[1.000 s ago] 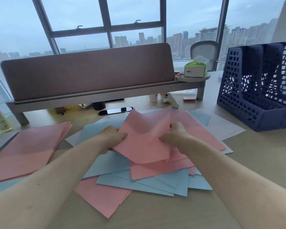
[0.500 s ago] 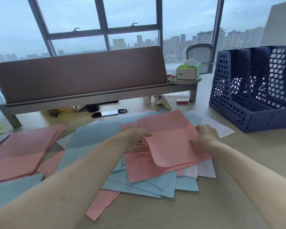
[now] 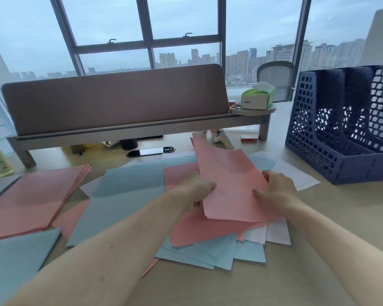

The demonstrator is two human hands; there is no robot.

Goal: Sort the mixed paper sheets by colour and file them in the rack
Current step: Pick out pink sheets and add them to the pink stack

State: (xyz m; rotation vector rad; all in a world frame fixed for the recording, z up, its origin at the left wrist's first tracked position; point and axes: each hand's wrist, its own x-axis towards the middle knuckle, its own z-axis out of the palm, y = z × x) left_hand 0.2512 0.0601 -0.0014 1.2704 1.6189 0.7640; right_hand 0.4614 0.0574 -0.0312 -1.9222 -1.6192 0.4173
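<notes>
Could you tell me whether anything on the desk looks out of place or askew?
Only the mixed pile: pink, blue and white sheets lie fanned at odd angles, and one stray pink sheet pokes out beneath the blue near the left forearm. Nothing appears torn or spilled.

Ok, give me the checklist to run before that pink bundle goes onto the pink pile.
1. Grip: left hand and right hand each pinch a side edge of the pink bundle: ok.
2. Colour: top sheet and visible edges are pink, inner sheets hidden: cannot tell.
3. Squared up: its lower edges look slightly fanned: not ok.
4. Target: the pink pile at the left has its top bare: ok.
5. Way there: only flat blue sheets lie between: ok.
6. Filing later: the rack shows no paper in the slots in view: ok.
</notes>
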